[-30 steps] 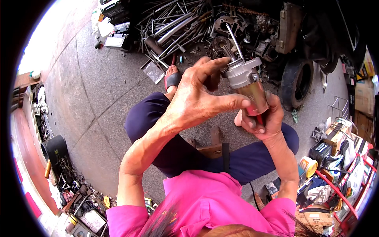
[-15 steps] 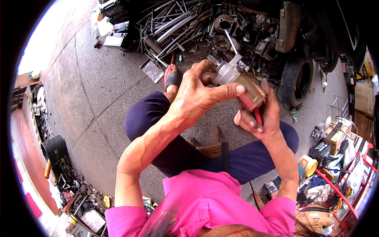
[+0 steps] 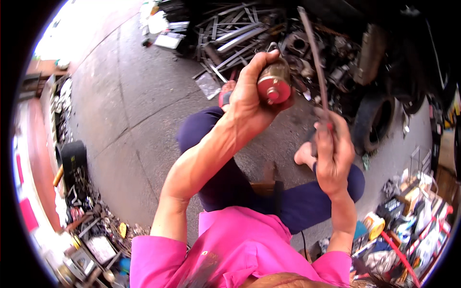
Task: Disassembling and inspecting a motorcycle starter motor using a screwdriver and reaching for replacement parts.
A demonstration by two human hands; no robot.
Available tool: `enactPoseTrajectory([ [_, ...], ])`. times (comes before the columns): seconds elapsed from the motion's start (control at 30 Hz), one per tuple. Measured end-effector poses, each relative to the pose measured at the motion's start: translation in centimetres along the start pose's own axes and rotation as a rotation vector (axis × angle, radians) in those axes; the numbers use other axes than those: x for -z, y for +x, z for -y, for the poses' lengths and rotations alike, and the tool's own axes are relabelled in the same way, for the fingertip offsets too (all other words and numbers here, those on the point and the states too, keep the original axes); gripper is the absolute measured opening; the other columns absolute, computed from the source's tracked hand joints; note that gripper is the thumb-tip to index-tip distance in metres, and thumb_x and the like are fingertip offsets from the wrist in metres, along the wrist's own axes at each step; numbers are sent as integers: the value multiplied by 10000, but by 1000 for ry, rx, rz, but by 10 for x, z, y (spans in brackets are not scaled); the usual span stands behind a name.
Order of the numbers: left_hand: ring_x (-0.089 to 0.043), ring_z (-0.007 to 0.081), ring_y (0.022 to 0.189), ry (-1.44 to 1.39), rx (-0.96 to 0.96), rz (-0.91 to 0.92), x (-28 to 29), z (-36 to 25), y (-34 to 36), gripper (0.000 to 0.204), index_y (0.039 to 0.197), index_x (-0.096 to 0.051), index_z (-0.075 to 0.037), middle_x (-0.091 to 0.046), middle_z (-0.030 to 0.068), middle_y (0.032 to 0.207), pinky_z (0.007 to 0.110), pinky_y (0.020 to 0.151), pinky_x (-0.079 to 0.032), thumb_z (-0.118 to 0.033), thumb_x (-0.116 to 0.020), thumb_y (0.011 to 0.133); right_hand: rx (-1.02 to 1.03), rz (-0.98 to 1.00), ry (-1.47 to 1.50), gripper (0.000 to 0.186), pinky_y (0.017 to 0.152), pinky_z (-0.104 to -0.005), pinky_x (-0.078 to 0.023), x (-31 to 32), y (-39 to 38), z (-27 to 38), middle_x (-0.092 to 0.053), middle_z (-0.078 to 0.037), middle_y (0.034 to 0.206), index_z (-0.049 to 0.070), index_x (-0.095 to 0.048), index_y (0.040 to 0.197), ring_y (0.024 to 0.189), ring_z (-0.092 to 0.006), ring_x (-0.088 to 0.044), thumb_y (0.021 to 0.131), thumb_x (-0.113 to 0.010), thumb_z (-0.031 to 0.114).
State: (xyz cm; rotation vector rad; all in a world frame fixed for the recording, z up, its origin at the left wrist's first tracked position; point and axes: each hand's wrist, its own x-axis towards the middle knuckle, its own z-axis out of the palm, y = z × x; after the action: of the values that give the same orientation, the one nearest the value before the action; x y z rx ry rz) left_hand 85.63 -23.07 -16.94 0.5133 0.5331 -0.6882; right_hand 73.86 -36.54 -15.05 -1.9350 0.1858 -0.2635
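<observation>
My left hand [image 3: 252, 93] is wrapped round a small starter motor [image 3: 274, 85], a brass-coloured cylinder. Its reddish end cap with a round central boss faces back toward me, and its far end is partly hidden by my thumb and fingers. To the right of it, my right hand [image 3: 334, 156] grips a screwdriver [image 3: 317, 57] by its handle, where a bit of red shows between the fingers. The long shank points up and away, blurred by motion and apart from the motor.
Metal bars [image 3: 237, 36] are heaped at the far side, beside greasy engine parts [image 3: 297, 45]. A tyre [image 3: 377, 120] stands at the right. Bags, boxes and a yellow-and-white tub [image 3: 374, 225] crowd the near right; scrap [image 3: 91, 225] lines the left.
My left hand has turned the motor so its end cap faces me. My right hand has come away from the motor and swung the screwdriver upright. The whole view has shifted a little.
</observation>
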Motion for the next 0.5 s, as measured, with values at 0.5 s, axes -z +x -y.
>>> enactPoseTrajectory([
  [0.5, -548, 233, 701, -279, -252, -68, 18, -51, -7, 441, 974, -378, -38, -478, 155, 843, 295, 561, -489, -339, -649, 797, 446, 147, -161, 331, 538, -248, -462, 13, -8, -6, -587, -58, 644, -5, -594, 1099, 548, -140, -574, 768, -616, 9],
])
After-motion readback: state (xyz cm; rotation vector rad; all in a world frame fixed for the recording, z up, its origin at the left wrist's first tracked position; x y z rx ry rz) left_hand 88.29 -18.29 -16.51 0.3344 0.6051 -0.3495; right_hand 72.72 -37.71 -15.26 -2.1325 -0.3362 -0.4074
